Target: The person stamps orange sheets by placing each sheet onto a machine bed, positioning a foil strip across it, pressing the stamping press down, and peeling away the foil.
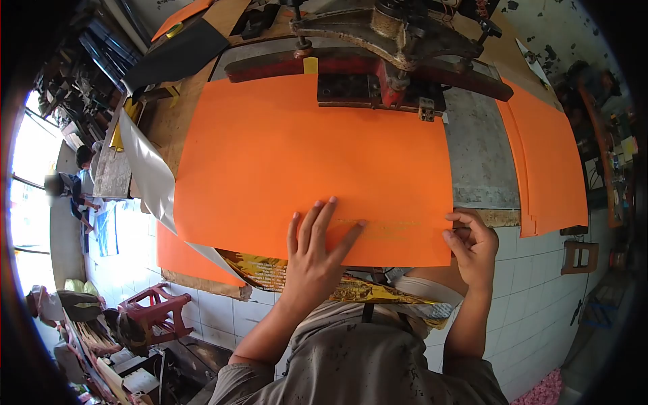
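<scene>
A large orange sheet [304, 155] lies across the front of a press with a red frame [270, 66]. Faint gold print shows on the sheet near its lower right corner. My left hand [314, 243] rests on the sheet with fingers spread, the index fingertip beside the print. At the sheet's right edge, my right hand [472, 243] pinches the border between thumb and fingers. Gold foil [378, 291] with printed lettering hangs under the near edge, over my lap. A silvery sheet [150, 172] curls out at the left side.
More orange sheets [547, 162] are stacked on the right. Black material [179, 54] lies at the back left, with a yellow tape roll [174, 30]. A red plastic stool [158, 312] stands on the tiled floor. Another person [71, 189] is at the far left.
</scene>
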Demonstrator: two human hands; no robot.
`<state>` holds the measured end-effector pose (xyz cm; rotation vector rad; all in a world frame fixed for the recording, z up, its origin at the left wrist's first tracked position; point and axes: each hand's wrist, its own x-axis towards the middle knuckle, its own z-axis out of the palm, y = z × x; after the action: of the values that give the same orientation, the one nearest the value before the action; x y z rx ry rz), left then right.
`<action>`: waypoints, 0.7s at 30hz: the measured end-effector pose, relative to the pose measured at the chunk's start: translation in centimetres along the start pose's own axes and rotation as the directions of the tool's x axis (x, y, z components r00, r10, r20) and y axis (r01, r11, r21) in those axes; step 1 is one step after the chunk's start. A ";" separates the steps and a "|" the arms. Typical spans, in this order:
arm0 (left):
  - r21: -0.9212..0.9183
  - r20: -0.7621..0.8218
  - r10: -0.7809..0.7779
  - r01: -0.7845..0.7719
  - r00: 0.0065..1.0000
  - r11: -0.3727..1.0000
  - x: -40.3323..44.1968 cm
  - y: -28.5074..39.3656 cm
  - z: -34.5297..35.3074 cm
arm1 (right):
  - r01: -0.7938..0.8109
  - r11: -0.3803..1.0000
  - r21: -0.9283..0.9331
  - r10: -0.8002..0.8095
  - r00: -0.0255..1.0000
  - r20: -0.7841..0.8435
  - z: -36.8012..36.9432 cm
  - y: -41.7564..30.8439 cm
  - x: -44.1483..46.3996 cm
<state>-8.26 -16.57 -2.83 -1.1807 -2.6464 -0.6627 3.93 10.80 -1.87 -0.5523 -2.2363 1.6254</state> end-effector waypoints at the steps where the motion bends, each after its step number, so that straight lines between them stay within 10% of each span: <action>1: 0.001 -0.009 -0.017 0.017 1.000 1.000 -0.2 -0.3 -0.2 | -0.008 1.000 0.012 0.008 1.000 0.016 -0.2 0.0 0.2; 11: 0.100 -0.306 -0.315 0.359 0.899 0.928 -5.2 -7.4 -4.1 | -0.065 0.985 0.157 0.041 0.988 0.150 -0.5 -1.7 3.8; 19: -0.124 -0.559 -0.440 0.454 0.703 0.882 -9.8 -10.5 -5.1 | -0.066 0.995 -0.078 0.072 0.993 0.089 0.2 -4.6 1.7; 21: -0.164 -0.747 -0.416 0.462 0.519 0.871 -11.3 -10.4 -3.9 | -0.036 0.998 -0.047 0.039 0.997 0.067 -1.7 -3.6 -0.6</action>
<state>-8.43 -32.00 -6.40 -0.0640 -2.1310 -0.9023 4.80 10.93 2.10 -0.5614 -2.3311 1.6381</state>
